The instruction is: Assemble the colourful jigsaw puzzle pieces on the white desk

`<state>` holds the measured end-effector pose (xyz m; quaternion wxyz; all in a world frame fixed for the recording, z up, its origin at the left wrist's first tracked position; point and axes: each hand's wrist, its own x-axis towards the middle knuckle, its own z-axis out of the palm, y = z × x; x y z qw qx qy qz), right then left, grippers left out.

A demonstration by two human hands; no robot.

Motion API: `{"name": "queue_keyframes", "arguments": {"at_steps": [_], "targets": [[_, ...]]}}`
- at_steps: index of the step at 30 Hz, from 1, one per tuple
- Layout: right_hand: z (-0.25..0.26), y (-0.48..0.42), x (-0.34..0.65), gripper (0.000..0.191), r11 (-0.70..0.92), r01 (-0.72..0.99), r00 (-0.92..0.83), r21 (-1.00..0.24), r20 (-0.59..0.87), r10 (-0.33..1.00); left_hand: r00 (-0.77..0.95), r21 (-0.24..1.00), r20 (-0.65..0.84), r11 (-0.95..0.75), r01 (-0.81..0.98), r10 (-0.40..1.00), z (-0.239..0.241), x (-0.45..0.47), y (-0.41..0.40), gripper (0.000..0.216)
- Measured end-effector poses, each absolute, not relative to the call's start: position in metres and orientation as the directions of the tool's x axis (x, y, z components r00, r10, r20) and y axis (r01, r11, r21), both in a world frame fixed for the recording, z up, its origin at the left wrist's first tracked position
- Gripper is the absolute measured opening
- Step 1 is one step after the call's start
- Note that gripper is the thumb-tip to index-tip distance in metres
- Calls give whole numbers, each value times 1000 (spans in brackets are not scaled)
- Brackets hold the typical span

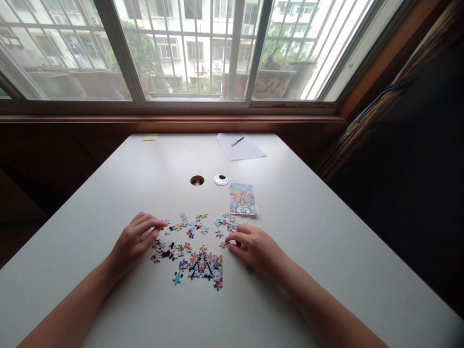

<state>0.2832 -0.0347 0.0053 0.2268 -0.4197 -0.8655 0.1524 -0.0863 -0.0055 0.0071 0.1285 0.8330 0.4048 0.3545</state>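
Note:
A partly joined jigsaw puzzle point(205, 267) lies on the white table, showing dark blue figures among many small colourful ones. Loose puzzle pieces point(174, 250) are scattered above it and to its left. My left hand point(139, 237) rests at the left edge of these pieces, fingers stretched toward them and thumb slightly apart, with nothing seen in it. To the right of the joined part, my right hand point(253, 244) has its thumb and fingertips closed on a small puzzle piece point(223, 244). Other pieces lie partly hidden beside and below that hand.
Beyond the pieces lies a colourful picture sheet point(243, 199). Farther back are a round cable hole point(197, 181), its metal cover point(221, 180), paper sheets point(242, 150) with a pen point(238, 141), and yellow sticky notes point(150, 137). A barred window stands behind the table.

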Motion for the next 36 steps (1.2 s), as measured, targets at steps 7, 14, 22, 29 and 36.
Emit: {"name": "queue_keyframes", "arguments": {"at_steps": [7, 14, 22, 29, 36], "targets": [[5, -35, 284, 17, 603, 653, -550, -458, 259, 794, 441, 496, 474, -645, 581, 762, 5, -88, -6, 19], [7, -36, 286, 21, 600, 653, -563, -461, 233, 793, 445, 492, 473, -647, 583, 760, 4, -90, -5, 19], [8, -37, 286, 21, 593, 658, -560, -464, 226, 797, 440, 496, 470, -641, 585, 765, 4, -90, -5, 19], [8, -36, 285, 21, 587, 662, -552, -465, 227, 802, 445, 494, 459, -637, 592, 769, 3, -91, -5, 19], [12, -37, 285, 21, 581, 669, -554, -463, 210, 805, 446, 493, 456, -636, 594, 770, 4, -91, -5, 19]]}}
